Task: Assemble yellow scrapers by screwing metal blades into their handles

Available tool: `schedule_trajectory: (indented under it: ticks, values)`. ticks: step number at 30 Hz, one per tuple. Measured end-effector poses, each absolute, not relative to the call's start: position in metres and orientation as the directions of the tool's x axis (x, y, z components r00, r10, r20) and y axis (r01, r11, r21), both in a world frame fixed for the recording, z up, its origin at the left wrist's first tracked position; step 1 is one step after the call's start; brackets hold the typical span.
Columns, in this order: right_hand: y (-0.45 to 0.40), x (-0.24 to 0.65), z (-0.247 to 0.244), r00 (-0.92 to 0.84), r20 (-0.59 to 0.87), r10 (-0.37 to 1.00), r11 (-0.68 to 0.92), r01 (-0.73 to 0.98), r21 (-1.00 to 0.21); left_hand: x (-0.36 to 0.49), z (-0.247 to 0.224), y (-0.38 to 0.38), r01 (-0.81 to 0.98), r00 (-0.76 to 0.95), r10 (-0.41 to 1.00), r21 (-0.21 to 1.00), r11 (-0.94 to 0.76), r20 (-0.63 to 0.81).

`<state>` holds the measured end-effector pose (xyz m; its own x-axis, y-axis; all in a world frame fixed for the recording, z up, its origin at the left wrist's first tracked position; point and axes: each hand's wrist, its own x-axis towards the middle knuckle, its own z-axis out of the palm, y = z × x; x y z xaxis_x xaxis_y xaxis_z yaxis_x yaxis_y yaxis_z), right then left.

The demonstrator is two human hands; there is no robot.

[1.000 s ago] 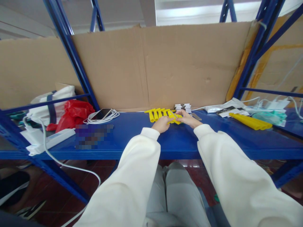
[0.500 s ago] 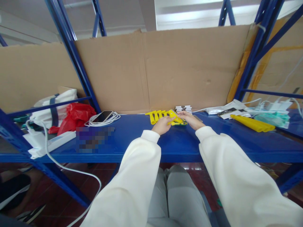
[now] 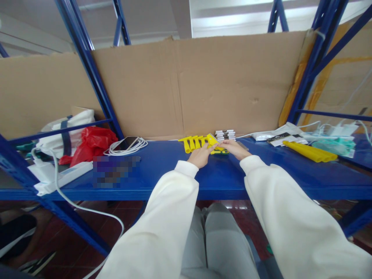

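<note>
A yellow scraper point(image 3: 212, 139) with a wide flat head is held up between my two hands over the blue shelf. My left hand point(image 3: 200, 155) is closed on its lower left side, fingers pointing toward the other hand. From the right, my right hand point(image 3: 234, 148) grips it, with the fingertips close to those of the left. My fingers cover part of the scraper. Just left of it, several similar yellow scrapers point(image 3: 192, 143) lie in a row. A green and yellow item point(image 3: 220, 152) lies under my hands, partly hidden.
Behind my right hand is a stack of small white and dark packs point(image 3: 225, 134). Yellow handles point(image 3: 309, 151) lie at right on the blue shelf point(image 3: 162, 166). At left are a phone point(image 3: 126, 143), a coiled white cable point(image 3: 141, 144), a red bag point(image 3: 94, 143) and a power strip point(image 3: 72, 173).
My left hand has shifted slightly, its fingers reaching further toward the right hand and over the scraper. The right fingers have flattened a little across it.
</note>
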<state>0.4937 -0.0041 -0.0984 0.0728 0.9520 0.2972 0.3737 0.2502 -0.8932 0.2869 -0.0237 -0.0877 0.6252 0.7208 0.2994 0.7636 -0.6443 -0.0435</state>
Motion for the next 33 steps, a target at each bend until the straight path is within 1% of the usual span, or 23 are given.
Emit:
schedule_trajectory:
  ticks: [4, 7, 10, 12, 14, 16, 18, 21, 24, 26, 28, 33]
  values:
    - [-0.004, 0.494, -0.099, 0.089, 0.283, 0.955, 0.234, 0.360, -0.903, 0.288, -0.085, -0.029, 0.774, 0.623, 0.729, -0.088, -0.627, 0.282]
    - [-0.002, 0.495, -0.097, 0.104, 0.282, 0.954, 0.240, 0.300, -0.923, 0.288, -0.084, -0.029, 0.771, 0.622, 0.722, -0.076, -0.633, 0.302]
    - [0.002, 0.502, -0.093, 0.204, 0.338, 0.919, 0.282, 0.259, -0.924, 0.286, -0.084, -0.026, 0.746, 0.622, 0.702, 0.010, -0.666, 0.348]
    - [0.004, 0.511, -0.092, 0.329, 0.378, 0.865, 0.277, 0.315, -0.908, 0.285, -0.086, -0.022, 0.714, 0.618, 0.686, 0.092, -0.694, 0.384]
    - [0.005, 0.523, -0.093, 0.470, 0.373, 0.800, 0.162, 0.430, -0.888, 0.282, -0.088, -0.015, 0.674, 0.605, 0.671, 0.173, -0.718, 0.430]
    - [0.003, 0.534, -0.096, 0.567, 0.345, 0.748, -0.062, 0.577, -0.814, 0.279, -0.090, -0.008, 0.618, 0.580, 0.648, 0.253, -0.745, 0.493]
    - [0.000, 0.543, -0.100, 0.595, 0.337, 0.730, -0.235, 0.681, -0.694, 0.277, -0.091, -0.003, 0.546, 0.537, 0.634, 0.344, -0.764, 0.556]
    - [-0.004, 0.550, -0.104, 0.558, 0.339, 0.758, -0.323, 0.772, -0.548, 0.277, -0.091, 0.000, 0.413, 0.431, 0.678, 0.537, -0.735, 0.596]
    - [-0.008, 0.549, -0.103, 0.527, 0.298, 0.796, -0.357, 0.806, -0.473, 0.282, -0.091, -0.003, 0.267, 0.346, 0.784, 0.747, -0.609, 0.515]
    - [-0.009, 0.547, -0.102, 0.501, 0.280, 0.819, -0.357, 0.827, -0.435, 0.288, -0.092, -0.006, 0.200, 0.345, 0.834, 0.835, -0.513, 0.430]
    - [-0.009, 0.545, -0.102, 0.459, 0.289, 0.840, -0.339, 0.860, -0.381, 0.292, -0.093, -0.009, 0.150, 0.357, 0.859, 0.885, -0.440, 0.367]
    - [-0.002, 0.540, -0.106, 0.348, 0.316, 0.883, -0.284, 0.930, -0.232, 0.298, -0.092, -0.012, 0.078, 0.378, 0.894, 0.954, -0.289, 0.240]
